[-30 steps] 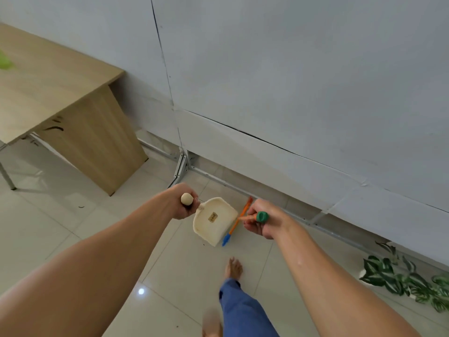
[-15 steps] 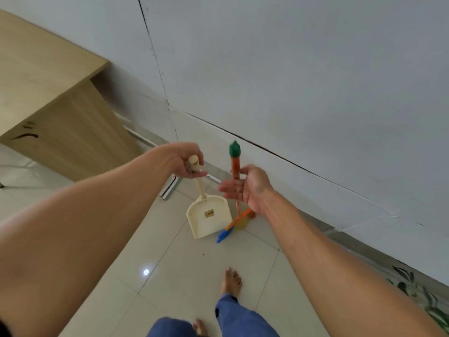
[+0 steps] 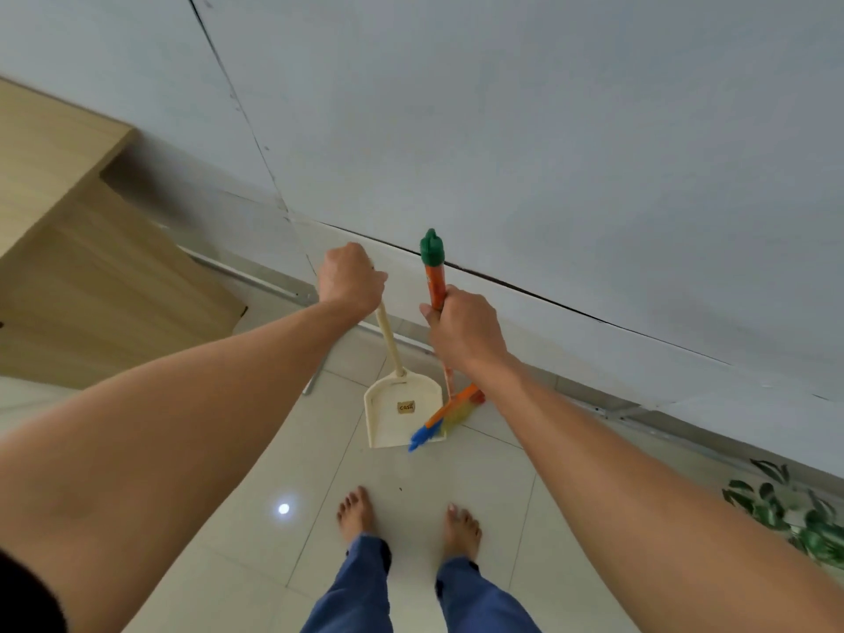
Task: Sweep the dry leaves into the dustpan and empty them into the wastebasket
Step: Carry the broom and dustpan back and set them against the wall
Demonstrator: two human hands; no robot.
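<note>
- Cream plastic dustpan: pan on the tiled floor near the wall, nothing seen inside; handle gripped by left hand.
- Orange broom, green-capped: gripped by right hand, bristles touching dustpan's right edge.

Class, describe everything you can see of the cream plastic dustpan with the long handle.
The cream plastic dustpan has a flat, shallow scoop with raised side walls, a small tan label at its centre, and a long pale handle. The left hand grips the handle's top. It hangs tilted above the tiled floor, and the broom's coloured bristles overlap its right edge.
</note>
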